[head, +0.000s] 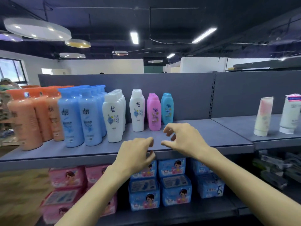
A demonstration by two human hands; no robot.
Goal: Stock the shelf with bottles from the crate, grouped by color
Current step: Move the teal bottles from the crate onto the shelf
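Both hands hover empty at the shelf (203,136) front edge, fingers loosely curled: left hand (135,154) just below the edge, right hand (184,139) just above it. Bottles stand upright in colour rows behind: orange (24,121), blue (71,118), white (114,116), pink (154,111), teal (167,108).

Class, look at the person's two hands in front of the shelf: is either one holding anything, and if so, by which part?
Nothing is held. The left hand and right hand hover with loosely curled fingers over the shelf edge, apart from the bottles.
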